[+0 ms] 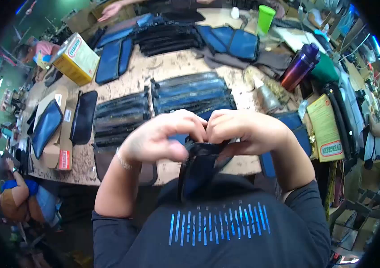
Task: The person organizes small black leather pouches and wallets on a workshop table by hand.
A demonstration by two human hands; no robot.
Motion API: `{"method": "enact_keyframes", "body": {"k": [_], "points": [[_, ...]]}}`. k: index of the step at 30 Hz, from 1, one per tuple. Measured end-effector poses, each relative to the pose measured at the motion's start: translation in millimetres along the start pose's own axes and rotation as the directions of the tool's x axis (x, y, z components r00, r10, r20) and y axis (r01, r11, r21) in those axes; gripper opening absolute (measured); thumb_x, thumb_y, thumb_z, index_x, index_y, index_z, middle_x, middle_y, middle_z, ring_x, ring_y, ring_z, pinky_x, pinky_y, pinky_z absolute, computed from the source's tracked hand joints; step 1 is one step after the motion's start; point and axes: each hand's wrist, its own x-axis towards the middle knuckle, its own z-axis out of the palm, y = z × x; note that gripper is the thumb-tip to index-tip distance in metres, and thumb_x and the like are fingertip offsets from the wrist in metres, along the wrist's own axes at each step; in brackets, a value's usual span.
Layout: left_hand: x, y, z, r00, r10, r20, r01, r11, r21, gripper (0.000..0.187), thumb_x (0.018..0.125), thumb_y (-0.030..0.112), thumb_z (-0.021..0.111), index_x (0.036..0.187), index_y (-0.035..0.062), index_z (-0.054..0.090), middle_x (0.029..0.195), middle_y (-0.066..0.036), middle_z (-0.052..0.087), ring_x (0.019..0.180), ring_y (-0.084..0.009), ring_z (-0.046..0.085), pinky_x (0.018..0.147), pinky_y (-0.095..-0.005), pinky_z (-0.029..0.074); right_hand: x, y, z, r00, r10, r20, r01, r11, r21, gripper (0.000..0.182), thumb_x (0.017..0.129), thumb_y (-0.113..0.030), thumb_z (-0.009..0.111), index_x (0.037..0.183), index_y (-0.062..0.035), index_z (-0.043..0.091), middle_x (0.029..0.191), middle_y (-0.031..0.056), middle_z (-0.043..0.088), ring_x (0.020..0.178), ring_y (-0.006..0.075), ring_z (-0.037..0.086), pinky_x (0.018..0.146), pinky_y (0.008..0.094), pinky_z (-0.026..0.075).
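Observation:
A dark blue-black zip pouch (199, 172) hangs upright close to my chest, held at its upper edge. My left hand (167, 134) is closed on the left part of that edge, with the thumb in front and the fingers curled over the top. My right hand (237, 129) pinches the edge on the other side, its fingertips almost meeting those of the left. The fingers hide part of the pouch's opening. Just beyond my hands lie stacks of similar dark pouches, one on the left (120, 118) and one in the middle (190, 91).
A yellow-white tin (77, 59) stands at the back left. Cardboard (66, 125) with a blue pouch lies at the left edge. On the right are a purple-red bottle (298, 67), a cone-shaped container (266, 96) and a yellow Evergreen box (324, 127). A green cup (265, 18) stands behind; other people are around.

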Motion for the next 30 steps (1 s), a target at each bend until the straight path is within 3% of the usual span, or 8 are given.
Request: {"method": "enact_keyframes", "body": {"k": [2,3,5,9,13,18,23,30], "points": [[6,-6,-16,0.999,0.007,0.036,0.003,0.965,-0.261,0.065,0.065,0.048,0.071,0.099,-0.0054,0.055,0.102,-0.012,0.055,0.101,-0.0171,0.049,0.087,-0.0281,0.035,0,14,-15,0.985,-0.111,-0.133,0.145,0.949,0.280,0.028,0.065,-0.002,0.073,0.089,0.0006,0.059,0.083,0.0080,0.056,0.080,0.0200,0.054,0.074,0.0289,0.041],[4,-11,-12,0.990,0.072,-0.124,-0.084,0.992,-0.096,0.056,0.068,0.041,0.072,0.096,-0.0041,0.054,0.091,-0.009,0.056,0.089,-0.0143,0.051,0.079,-0.0266,0.039,0,25,-21,0.970,-0.152,-0.192,0.216,0.900,0.378,0.025,0.068,-0.001,0.070,0.089,0.0020,0.057,0.088,0.0061,0.057,0.085,0.0146,0.053,0.076,0.0288,0.041],[25,27,-8,0.997,-0.074,0.004,0.073,0.987,0.147,0.042,0.072,0.032,0.071,0.089,-0.0024,0.055,0.076,-0.008,0.054,0.074,-0.0124,0.051,0.067,-0.0271,0.041,-13,48,-21,0.975,0.060,-0.212,0.119,0.667,0.736,0.027,0.070,-0.002,0.069,0.094,0.0017,0.055,0.094,0.0062,0.057,0.087,0.0135,0.053,0.079,0.0284,0.041],[35,34,7,0.978,-0.198,-0.069,0.208,0.884,0.419,0.028,0.069,0.019,0.072,0.075,0.0007,0.052,0.061,-0.005,0.046,0.060,-0.0106,0.042,0.055,-0.0261,0.038,-30,72,-2,0.978,0.052,-0.202,0.145,0.528,0.837,0.046,0.065,-0.015,0.072,0.102,0.0025,0.053,0.108,0.0132,0.056,0.103,0.0200,0.051,0.092,0.0325,0.035],[30,13,15,0.918,-0.386,-0.097,0.389,0.820,0.419,0.030,0.068,0.019,0.070,0.084,-0.0019,0.057,0.067,-0.015,0.055,0.061,-0.0244,0.053,0.059,-0.0317,0.042,-37,68,22,0.951,0.260,-0.169,-0.006,0.560,0.828,0.050,0.061,-0.014,0.073,0.105,0.0006,0.054,0.104,0.0084,0.056,0.100,0.0163,0.051,0.091,0.0293,0.036],[16,-33,4,0.861,-0.508,-0.020,0.507,0.854,0.117,0.032,0.070,0.028,0.073,0.075,0.0011,0.057,0.063,0.003,0.050,0.061,-0.0044,0.042,0.053,-0.0221,0.036,-46,64,38,0.808,0.536,-0.246,-0.206,0.648,0.734,0.032,0.067,-0.004,0.072,0.095,-0.0055,0.057,0.094,0.0019,0.057,0.089,0.0098,0.053,0.081,0.0246,0.042],[9,-52,6,0.757,-0.651,-0.050,0.639,0.723,0.262,0.031,0.070,0.026,0.074,0.075,-0.0007,0.058,0.063,0.002,0.050,0.063,-0.0044,0.044,0.055,-0.0225,0.038,-68,80,47,0.722,0.593,-0.356,-0.152,0.638,0.755,0.030,0.067,-0.002,0.070,0.093,-0.0052,0.057,0.090,0.0008,0.057,0.082,0.0079,0.053,0.074,0.0221,0.043],[-4,-60,30,0.919,-0.227,-0.321,0.376,0.748,0.546,0.033,0.066,0.014,0.072,0.098,0.0087,0.065,0.060,-0.006,0.046,0.059,-0.0186,0.047,0.056,-0.0272,0.040,-82,75,53,0.631,0.690,-0.354,-0.254,0.615,0.746,0.018,0.071,-0.001,0.066,0.088,-0.0050,0.062,0.086,0.0002,0.057,0.077,0.0066,0.053,0.070,0.0199,0.043]]}}
